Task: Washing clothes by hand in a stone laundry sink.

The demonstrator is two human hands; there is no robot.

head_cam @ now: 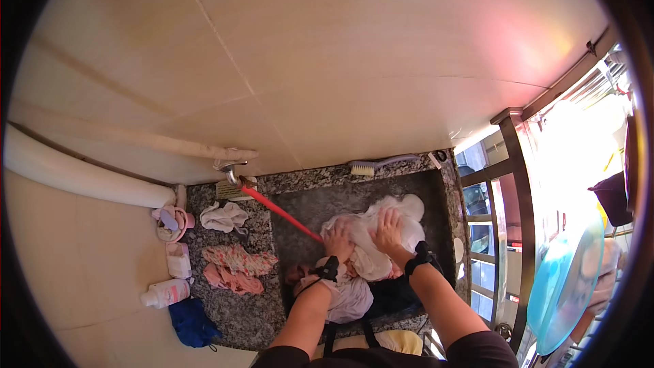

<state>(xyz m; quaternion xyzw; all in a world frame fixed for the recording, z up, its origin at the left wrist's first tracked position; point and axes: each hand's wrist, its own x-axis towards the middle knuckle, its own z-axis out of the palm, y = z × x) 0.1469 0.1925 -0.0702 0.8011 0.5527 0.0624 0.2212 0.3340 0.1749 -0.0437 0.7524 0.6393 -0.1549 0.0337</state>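
A bunched white cloth (365, 223) with thick suds lies in a dark stone sink (299, 207). My left hand (339, 240) grips its left side, with fingertips partly sunk in the foam. To the right, my right hand (387, 230) has its fingers bent over the same cloth. Foam (413, 209) bulges beyond the right hand. Below my hands, a pale wet cloth (352, 299) lies bunched near the sink's front edge. A red hose (281, 210) runs from the metal tap (232, 173) down to the suds near my left hand; its end is hidden.
A scrubbing brush (363, 168) rests on the back ledge. On the left granite counter (240, 317) are a floral cloth (240, 259), a pink cloth (235, 282), a white cloth (223, 216), a plastic bottle (166, 294) and a blue cloth (191, 323). Metal railing (516, 204) stands right.
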